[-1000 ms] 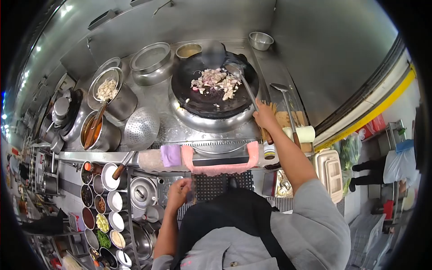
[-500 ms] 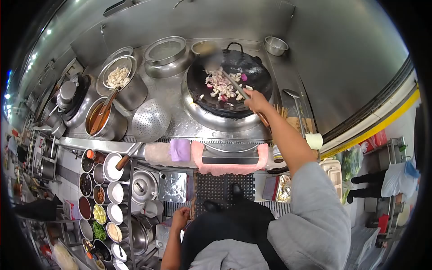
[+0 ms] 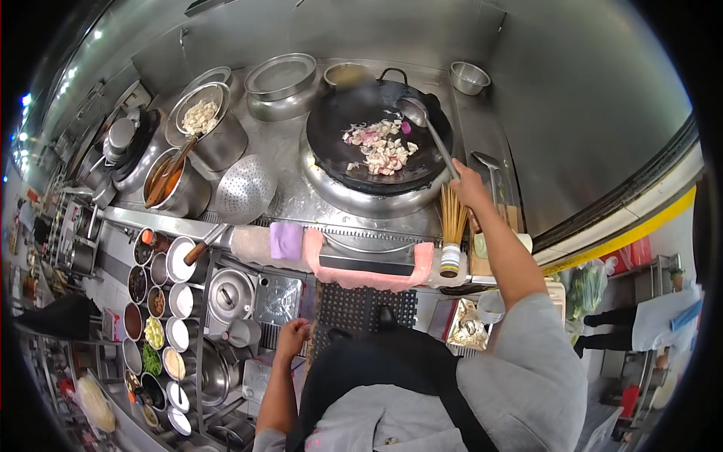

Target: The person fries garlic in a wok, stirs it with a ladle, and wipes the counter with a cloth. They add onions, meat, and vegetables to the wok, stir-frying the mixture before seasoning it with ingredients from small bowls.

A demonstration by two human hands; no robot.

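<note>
My right hand (image 3: 468, 187) is closed round the handle of a metal ladle (image 3: 433, 132), whose bowl rests at the upper right inside a large black wok (image 3: 339, 117). Chopped white and purplish pieces (image 3: 384, 151) lie in the wok's middle, left of and below the ladle's bowl. My left hand (image 3: 292, 336) hangs low beside my body, away from the stove, its fingers curled; whether anything is in them is too small to tell.
Left of the wok stand a perforated strainer (image 3: 247, 190), a pot with orange liquid (image 3: 188, 197) and a sieve of pale pieces (image 3: 200, 118). A bamboo brush (image 3: 452, 233) stands at the right. Ingredient tubs (image 3: 153, 334) line the lower left. Another person (image 3: 655, 325) stands far right.
My right hand and the ladle have moved right, taking the bowl from the wok's upper left to its upper right. My left hand has risen slightly. The view has shifted a little.
</note>
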